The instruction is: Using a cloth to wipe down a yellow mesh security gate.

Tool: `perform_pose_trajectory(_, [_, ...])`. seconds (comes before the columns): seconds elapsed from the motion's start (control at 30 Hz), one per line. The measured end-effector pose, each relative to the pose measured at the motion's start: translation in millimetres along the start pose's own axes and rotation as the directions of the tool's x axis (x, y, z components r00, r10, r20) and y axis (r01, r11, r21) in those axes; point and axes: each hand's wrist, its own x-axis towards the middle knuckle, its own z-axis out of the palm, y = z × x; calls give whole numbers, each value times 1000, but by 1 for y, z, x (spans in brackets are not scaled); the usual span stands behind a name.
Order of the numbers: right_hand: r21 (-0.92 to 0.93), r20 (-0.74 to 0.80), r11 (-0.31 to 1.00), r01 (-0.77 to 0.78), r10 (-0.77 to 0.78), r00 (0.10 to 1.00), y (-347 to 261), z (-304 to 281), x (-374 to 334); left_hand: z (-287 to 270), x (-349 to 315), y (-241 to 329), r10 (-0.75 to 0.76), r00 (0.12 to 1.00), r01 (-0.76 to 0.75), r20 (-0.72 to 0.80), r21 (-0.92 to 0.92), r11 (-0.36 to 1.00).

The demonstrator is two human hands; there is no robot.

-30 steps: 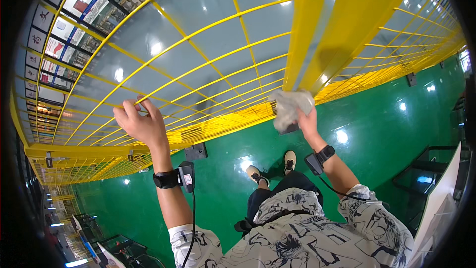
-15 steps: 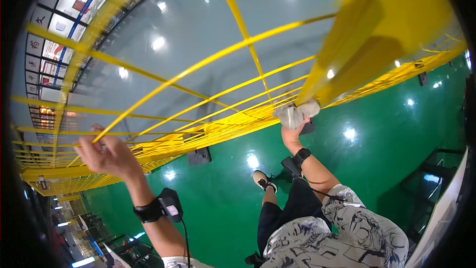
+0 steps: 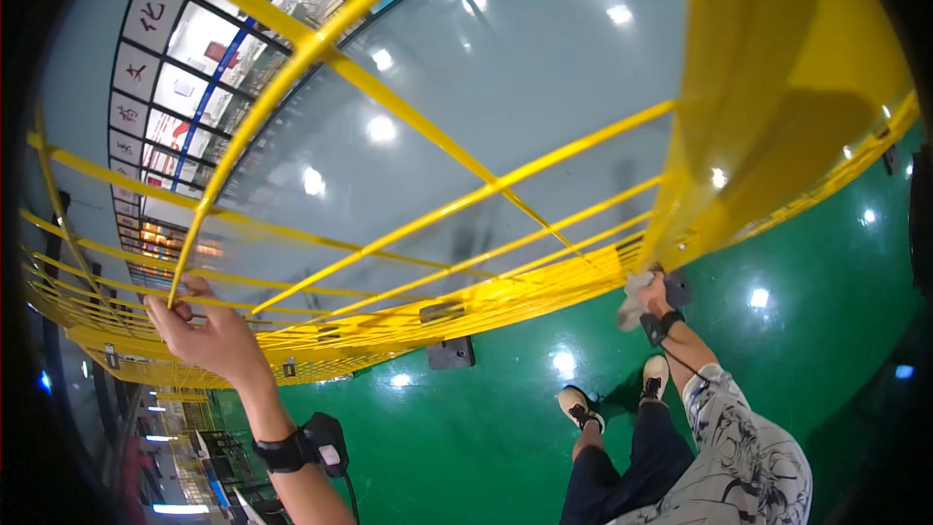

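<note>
A yellow wire mesh fence (image 3: pixel 418 233) runs across in front of me, joined to a broad yellow post (image 3: pixel 768 107) on the right. My left hand (image 3: pixel 216 338) is closed, its fingers curled around one of the fence wires at the left. Low by the foot of the post, my right hand (image 3: pixel 659 294) is closed on a pale grey cloth (image 3: pixel 633 303). The cloth hangs from the hand beside the post; its contact with the metal is too small to make out. A black strapped device (image 3: pixel 326 442) sits on my left wrist, and a black band (image 3: pixel 661 328) on my right.
Dark blocks, one (image 3: pixel 451 353) near the middle, stand at the fence's foot on the glossy green floor (image 3: pixel 466 447). Grey floor (image 3: pixel 544 58) lies beyond the mesh, with a lit display wall (image 3: pixel 194 68) farther off. My shoes (image 3: pixel 580 408) are below the fence.
My right hand with the cloth appears lower by the post and farther right in view. The view has shifted, and both shoes show now. My left hand still holds the wire.
</note>
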Motion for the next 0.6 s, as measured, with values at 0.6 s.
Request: perform_pose_trajectory(0.6, [514, 29, 812, 276, -337, 941, -564, -130, -183, -28, 1, 12, 73, 972, -66, 224, -41, 997])
